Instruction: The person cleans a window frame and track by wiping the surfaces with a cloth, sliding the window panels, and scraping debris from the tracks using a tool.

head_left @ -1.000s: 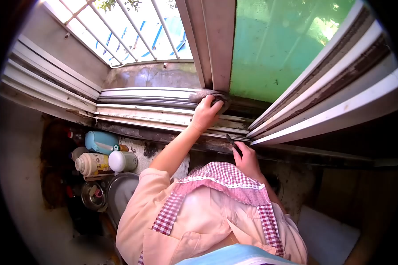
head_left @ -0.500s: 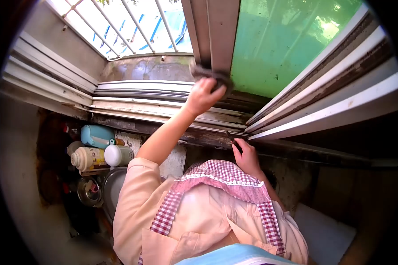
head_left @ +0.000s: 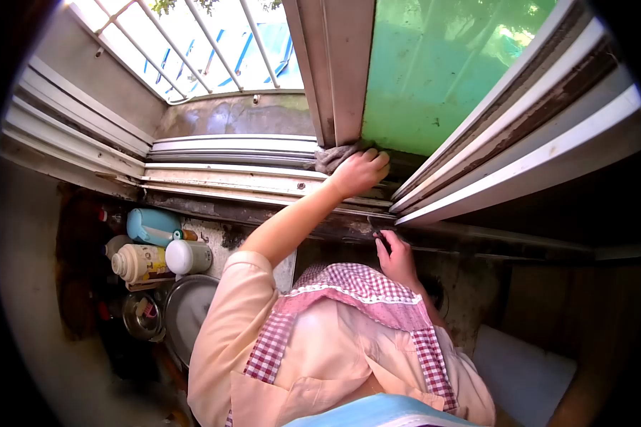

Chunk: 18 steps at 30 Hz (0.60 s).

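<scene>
My left hand [head_left: 363,173] is closed on a crumpled grey-brown rag [head_left: 337,158]. It presses the rag into the window track [head_left: 235,158], at the foot of the upright sash frame [head_left: 347,85]. Lower down, close to the dark front edge of the sill [head_left: 320,222], my right hand [head_left: 397,257] is closed around a thin dark tool [head_left: 379,236]. Most of that tool is hidden by the fingers, and I cannot tell its kind.
Green glass [head_left: 449,78] fills the right pane, and white bars [head_left: 224,46] cross the opening at left. A light blue container [head_left: 152,226], a cream bottle [head_left: 141,263], a white-lidded jar [head_left: 187,257] and a round metal tray [head_left: 191,313] crowd the left side below the sill.
My left hand has moved down and slightly right with the rag, from the sash frame to the track at its foot. My right hand, with the tool, has dropped slightly.
</scene>
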{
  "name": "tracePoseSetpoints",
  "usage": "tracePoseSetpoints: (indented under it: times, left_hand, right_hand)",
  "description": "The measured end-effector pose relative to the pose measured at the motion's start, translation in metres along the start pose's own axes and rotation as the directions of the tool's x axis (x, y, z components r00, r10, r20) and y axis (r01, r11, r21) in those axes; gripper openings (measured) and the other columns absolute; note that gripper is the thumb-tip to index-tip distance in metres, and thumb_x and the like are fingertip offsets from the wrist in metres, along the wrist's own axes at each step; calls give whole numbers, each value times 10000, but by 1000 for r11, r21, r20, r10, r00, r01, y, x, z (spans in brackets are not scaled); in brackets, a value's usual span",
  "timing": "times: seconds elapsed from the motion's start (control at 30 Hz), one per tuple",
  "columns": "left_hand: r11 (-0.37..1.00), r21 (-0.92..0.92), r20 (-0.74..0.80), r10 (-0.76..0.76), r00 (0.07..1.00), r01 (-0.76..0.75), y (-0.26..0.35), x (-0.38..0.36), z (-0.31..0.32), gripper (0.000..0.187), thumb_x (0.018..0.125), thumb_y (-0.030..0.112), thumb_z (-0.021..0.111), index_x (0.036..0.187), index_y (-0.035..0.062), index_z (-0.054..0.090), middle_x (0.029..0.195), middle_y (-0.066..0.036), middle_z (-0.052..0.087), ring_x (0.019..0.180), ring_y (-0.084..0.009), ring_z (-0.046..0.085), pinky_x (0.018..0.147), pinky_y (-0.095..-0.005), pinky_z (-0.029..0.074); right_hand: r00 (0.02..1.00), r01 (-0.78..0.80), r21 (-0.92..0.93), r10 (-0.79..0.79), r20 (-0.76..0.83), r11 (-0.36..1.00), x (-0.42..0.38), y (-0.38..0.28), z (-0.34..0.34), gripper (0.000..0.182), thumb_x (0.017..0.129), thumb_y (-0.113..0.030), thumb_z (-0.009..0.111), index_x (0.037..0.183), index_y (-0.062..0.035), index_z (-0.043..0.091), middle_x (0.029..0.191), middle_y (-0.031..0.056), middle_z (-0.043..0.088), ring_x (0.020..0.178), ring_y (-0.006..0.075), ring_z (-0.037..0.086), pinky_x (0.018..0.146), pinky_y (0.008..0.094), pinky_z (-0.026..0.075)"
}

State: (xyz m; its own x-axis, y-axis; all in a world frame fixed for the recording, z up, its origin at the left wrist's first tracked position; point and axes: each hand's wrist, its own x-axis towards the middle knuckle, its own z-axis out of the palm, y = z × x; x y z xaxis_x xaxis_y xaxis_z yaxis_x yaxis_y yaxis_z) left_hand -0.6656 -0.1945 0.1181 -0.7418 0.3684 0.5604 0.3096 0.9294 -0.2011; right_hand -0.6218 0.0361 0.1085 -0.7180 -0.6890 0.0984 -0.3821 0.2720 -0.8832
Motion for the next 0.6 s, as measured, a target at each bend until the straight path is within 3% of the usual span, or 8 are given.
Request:
tracePoseSetpoints:
  times: [0.07,0.2,0.3,0.33,0.43,0.53,0.57,0.6]
  left_hand:
    - [998,-47,-55,-50,997,48,1,1,-1,248,707,189,569,940,135,635,937,-28,511,803,-191,529,646,-298,494]
    - [996,10,56,-88,995,88,-30,-50,-27,251,668,219,583,904,170,654,898,-34,493,812,-202,520,648,-313,492]
    - [999,-5,23,-50,999,50,-31,-49,-20,265,682,220,579,932,163,644,898,-49,493,818,-211,522,641,-310,485]
    - [1000,-6,72,-19,997,19,-22,-37,-8,276,691,213,578,956,157,632,925,-60,504,826,-215,525,643,-310,486]
    - [1000,-12,-79,27,997,-28,11,12,20,317,697,198,581,1011,155,599,1006,-65,527,837,-192,537,644,-310,498]
    - [987,-160,-21,0,1000,-3,2,6,8,331,710,183,567,1040,166,585,1050,-71,534,884,-191,551,673,-301,507]
    - [991,-119,73,-54,996,63,-4,-7,-1,366,711,167,569,1077,177,582,1077,-66,531,934,-209,555,725,-307,510]
    - [997,-74,40,-13,999,16,-10,-21,-9,397,705,163,577,1101,192,580,1104,-70,519,965,-223,540,764,-319,508]
  right_hand:
    - [998,18,-45,-15,56,999,4,-3,4,182,848,-87,602,1008,-2,585,892,231,628,849,416,607,687,422,495]
    - [993,72,13,-73,95,997,11,-6,7,184,849,-86,597,1015,-8,586,902,231,627,855,421,602,689,424,492]
    - [996,4,-15,-3,85,1000,6,6,3,189,851,-87,593,1025,-12,584,901,227,629,862,420,600,694,424,493]
    - [996,-3,-39,6,88,999,2,6,1,192,855,-89,590,1032,-15,582,901,224,632,861,419,604,689,418,498]
    - [999,6,-82,-2,47,997,-7,13,-2,197,856,-98,595,1034,-15,582,908,223,635,860,415,609,684,408,505]
    - [998,-37,-68,41,55,997,-15,21,-5,197,851,-103,604,1028,-18,585,904,222,636,850,409,616,681,406,512]
    - [996,-55,-63,60,73,997,-17,23,-6,196,850,-102,605,1026,-19,585,902,222,635,849,408,617,682,406,512]
    - [997,-21,-73,26,66,997,-18,27,-5,189,848,-100,606,1019,-21,586,890,219,635,843,406,619,676,405,513]
